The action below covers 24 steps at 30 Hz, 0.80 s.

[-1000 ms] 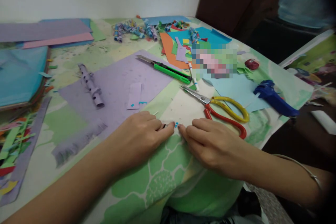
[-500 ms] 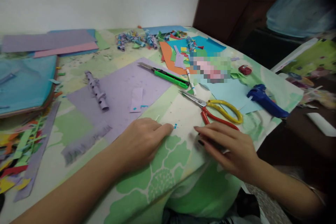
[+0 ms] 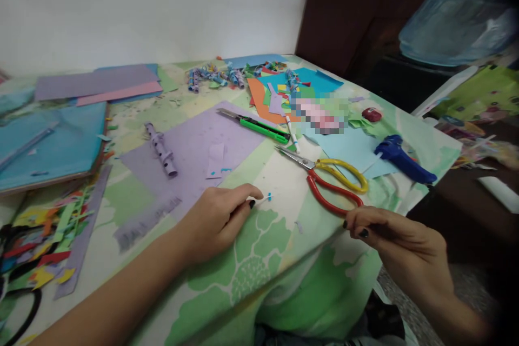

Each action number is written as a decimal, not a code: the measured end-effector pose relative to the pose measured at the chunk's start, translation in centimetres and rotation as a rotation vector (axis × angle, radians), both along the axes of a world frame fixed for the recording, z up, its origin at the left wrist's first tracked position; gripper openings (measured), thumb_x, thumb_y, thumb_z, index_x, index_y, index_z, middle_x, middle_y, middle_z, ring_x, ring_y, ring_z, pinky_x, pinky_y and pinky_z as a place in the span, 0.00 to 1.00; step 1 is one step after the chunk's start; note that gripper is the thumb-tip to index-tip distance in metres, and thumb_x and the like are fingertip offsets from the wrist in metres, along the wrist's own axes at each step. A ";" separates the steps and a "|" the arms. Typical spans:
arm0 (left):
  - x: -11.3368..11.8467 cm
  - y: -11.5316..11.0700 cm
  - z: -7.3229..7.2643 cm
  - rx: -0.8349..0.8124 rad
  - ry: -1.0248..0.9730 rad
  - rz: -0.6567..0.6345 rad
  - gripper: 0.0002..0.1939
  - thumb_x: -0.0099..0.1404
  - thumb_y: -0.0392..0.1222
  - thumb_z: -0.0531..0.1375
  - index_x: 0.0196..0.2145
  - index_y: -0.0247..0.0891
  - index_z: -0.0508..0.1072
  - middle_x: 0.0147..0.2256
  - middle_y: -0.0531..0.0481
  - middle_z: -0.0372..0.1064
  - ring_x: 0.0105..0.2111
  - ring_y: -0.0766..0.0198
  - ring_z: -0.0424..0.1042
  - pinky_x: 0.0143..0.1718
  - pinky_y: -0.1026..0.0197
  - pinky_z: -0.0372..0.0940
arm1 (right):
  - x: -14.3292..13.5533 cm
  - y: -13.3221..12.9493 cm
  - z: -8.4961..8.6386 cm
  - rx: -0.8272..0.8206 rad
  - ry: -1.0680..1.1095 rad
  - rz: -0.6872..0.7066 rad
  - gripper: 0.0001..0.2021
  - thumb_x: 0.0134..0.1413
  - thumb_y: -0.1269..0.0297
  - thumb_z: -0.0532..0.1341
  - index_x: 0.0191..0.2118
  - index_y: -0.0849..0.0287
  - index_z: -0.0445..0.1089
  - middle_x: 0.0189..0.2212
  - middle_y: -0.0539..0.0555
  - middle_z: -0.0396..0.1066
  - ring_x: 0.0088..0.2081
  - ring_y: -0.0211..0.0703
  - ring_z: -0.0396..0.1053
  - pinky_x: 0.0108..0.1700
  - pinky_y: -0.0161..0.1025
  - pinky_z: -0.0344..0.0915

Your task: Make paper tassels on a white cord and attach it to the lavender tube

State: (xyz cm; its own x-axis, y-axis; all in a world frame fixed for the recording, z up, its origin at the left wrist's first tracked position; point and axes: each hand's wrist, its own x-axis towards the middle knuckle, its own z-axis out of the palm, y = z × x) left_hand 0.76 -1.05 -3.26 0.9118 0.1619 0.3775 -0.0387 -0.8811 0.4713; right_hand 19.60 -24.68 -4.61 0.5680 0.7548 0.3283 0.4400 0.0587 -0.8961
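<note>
My left hand rests on the tablecloth, thumb and forefinger pinched on a thin white stick with a small blue piece at its far end. My right hand hovers at the table's front edge with its fingertips pressed together; whether anything is between them I cannot make out. Just beyond those fingertips lie scissors with one red and one yellow handle. A tiny purple scrap is on the cloth between the hands. Past my left hand, a purple paper sheet carries a rolled purple tube with dark spots.
A green box cutter lies beyond the scissors. At right is a blue glue-gun-like tool. Small decorated rolls cluster at the back. Colourful scraps and a blue-covered board are at left.
My right hand has moved right and toward me, its fingers now pressed together, uncovering the scissors' red handle. The purple scrap now shows on the cloth. The view has tilted up slightly.
</note>
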 end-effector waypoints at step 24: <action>-0.2 0.9 1.1 -0.080 0.170 0.111 0.09 0.56 0.35 0.58 0.36 0.35 0.73 0.16 0.62 0.50 0.16 0.71 0.54 0.21 0.66 0.49 | 0.3 -1.2 0.0 0.043 0.260 -0.023 0.06 0.49 0.73 0.55 0.28 0.56 0.67 0.26 0.51 0.61 0.31 0.40 0.58 0.31 0.36 0.56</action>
